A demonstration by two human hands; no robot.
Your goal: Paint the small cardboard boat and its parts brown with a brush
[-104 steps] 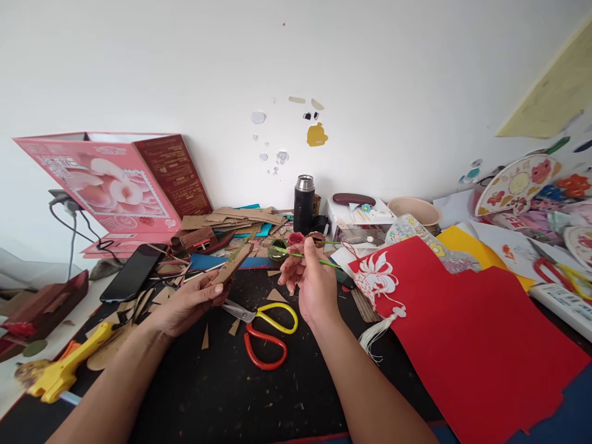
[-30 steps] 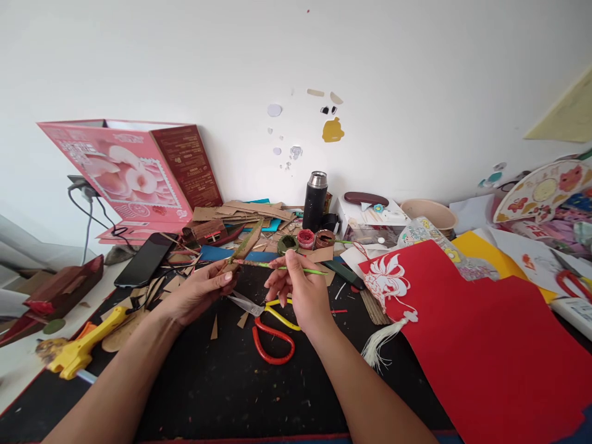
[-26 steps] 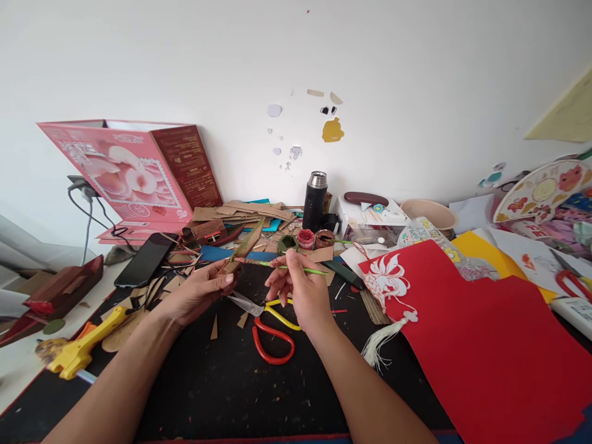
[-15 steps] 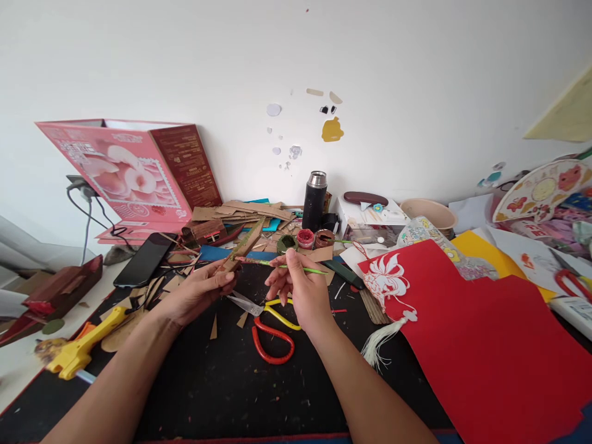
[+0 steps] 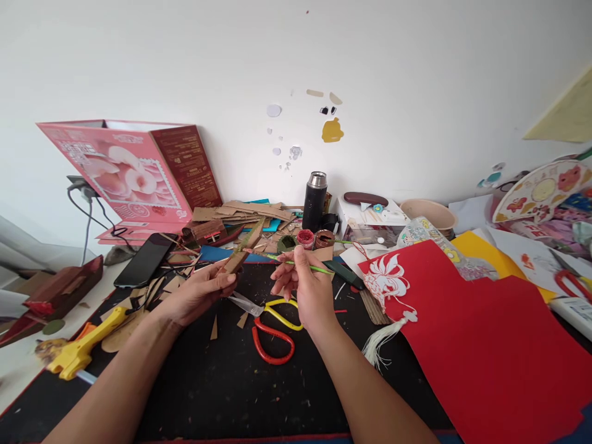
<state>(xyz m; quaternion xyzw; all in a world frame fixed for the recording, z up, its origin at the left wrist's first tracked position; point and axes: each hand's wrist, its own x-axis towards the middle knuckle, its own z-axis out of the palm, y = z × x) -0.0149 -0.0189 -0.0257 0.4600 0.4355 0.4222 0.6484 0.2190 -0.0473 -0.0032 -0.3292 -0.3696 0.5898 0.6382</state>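
Note:
My left hand [image 5: 203, 288] is closed on a narrow cardboard piece [image 5: 239, 251] streaked with green paint, its far end pointing up and away. Between the thumb and fingers of my right hand [image 5: 308, 280] is a thin green paintbrush [image 5: 319, 269]. The brush tip meets or nearly meets the painted face of the cardboard. Beyond my hands stand small paint jars: a green one [image 5: 287, 243], a red one [image 5: 305, 237] and a brown one [image 5: 324, 238]. Scissors [image 5: 274, 356] with one red and one yellow handle lie below my hands on the black mat [image 5: 213, 394].
A pink box [image 5: 134, 179] stands at the back left, near a phone [image 5: 144, 259] and a yellow glue gun [image 5: 87, 345]. Behind the jars is a black flask [image 5: 315, 200]. Red paper [image 5: 490, 333] covers the right side. Cardboard scraps [image 5: 252, 211] lie at the back.
My right hand has moved slightly right and up with the paintbrush, and the brush tip now sits higher along the cardboard piece. My left hand has barely moved.

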